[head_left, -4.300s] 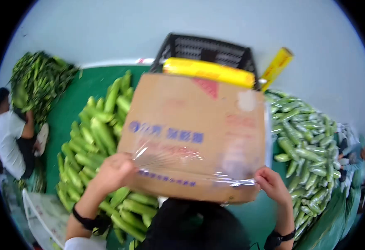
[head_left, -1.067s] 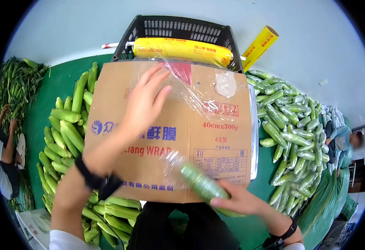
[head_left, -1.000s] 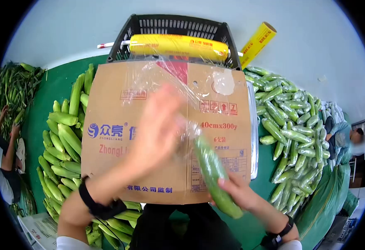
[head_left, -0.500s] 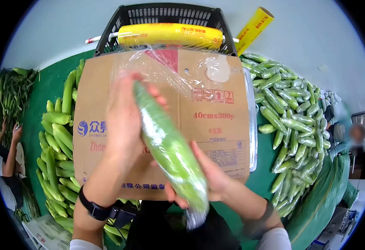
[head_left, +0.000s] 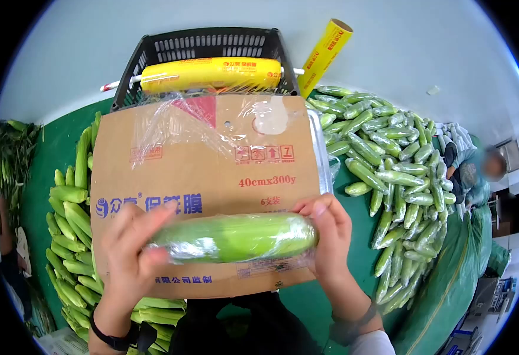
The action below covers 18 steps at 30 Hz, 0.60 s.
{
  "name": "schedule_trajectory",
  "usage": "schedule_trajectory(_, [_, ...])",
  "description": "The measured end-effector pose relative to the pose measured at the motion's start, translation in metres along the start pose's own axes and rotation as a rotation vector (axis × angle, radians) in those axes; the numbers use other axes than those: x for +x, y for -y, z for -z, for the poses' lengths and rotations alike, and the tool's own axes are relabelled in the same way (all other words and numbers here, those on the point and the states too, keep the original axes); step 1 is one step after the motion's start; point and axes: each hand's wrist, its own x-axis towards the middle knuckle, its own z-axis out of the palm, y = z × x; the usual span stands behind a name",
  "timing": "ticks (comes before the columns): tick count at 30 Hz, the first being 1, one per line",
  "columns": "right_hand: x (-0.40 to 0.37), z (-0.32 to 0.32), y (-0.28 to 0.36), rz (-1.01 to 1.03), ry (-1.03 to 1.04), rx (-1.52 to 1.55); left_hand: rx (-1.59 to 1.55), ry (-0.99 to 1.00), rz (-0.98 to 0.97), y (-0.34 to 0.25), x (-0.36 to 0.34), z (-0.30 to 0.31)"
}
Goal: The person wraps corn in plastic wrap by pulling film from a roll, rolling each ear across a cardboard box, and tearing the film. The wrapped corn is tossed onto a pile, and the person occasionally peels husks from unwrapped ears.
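Note:
A green ear of corn in clear film (head_left: 242, 238) lies level between my hands, above the front of a flattened cardboard sheet (head_left: 182, 136). My left hand (head_left: 130, 239), slightly blurred, is at its left end with fingers curved around it. At the right end, my right hand (head_left: 329, 234) pinches the film and the tip. Behind the cardboard, a yellow roll of cling film (head_left: 212, 74) rests across a black crate (head_left: 212, 39), and loose film trails onto the cardboard.
Unwrapped corn (head_left: 73, 236) is heaped at left, wrapped corn (head_left: 401, 177) at right. A yellow tube (head_left: 327, 56) leans against the wall. One person (head_left: 472, 171) is at far right; another person's arm (head_left: 4, 228) shows at far left. A green sack (head_left: 449, 290) lies at lower right.
The wrapped corn has turned from steeply slanted to level. My left hand has moved down and left to its left end, and my right hand up to its right end. The view has shifted.

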Motion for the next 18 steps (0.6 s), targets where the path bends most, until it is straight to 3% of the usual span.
schedule_trajectory(2, [0.011, 0.001, 0.000, -0.056, -0.175, 0.033, 0.198, 0.142, -0.214, -0.018, 0.006, 0.005])
schedule_trajectory(5, [0.013, 0.016, -0.010, 0.140, -0.321, -0.004, 0.178, 0.286, -0.155, -0.034, 0.004, -0.006])
schedule_trajectory(9, [0.016, 0.028, -0.007, 0.434, -0.321, 0.203, -0.341, 0.314, 0.051, -0.039, -0.007, -0.041])
schedule_trajectory(10, [0.026, 0.035, -0.009, 0.516, -0.283, 0.061, -0.446, 0.370, 0.088, -0.042, -0.009, -0.043])
schedule_trajectory(13, [0.013, 0.015, 0.014, 0.205, -0.135, 0.436, -0.804, 0.934, 0.941, -0.032, -0.005, -0.036])
schedule_trajectory(15, [0.009, 0.023, 0.006, 0.173, 0.007, 0.504, -1.009, 1.057, 1.047, -0.011, -0.020, -0.044])
schedule_trajectory(16, [0.009, 0.026, 0.004, 0.204, 0.086, 0.504, -0.991, 0.994, 0.989, -0.015, -0.022, -0.049])
schedule_trajectory(17, [0.009, 0.026, 0.004, 0.144, 0.007, 0.458, -0.968, 0.931, 0.931, -0.021, -0.022, -0.054])
schedule_trajectory(18, [0.011, 0.024, 0.008, 0.087, -0.070, 0.421, -0.820, 0.739, 0.750, -0.034, -0.022, -0.058])
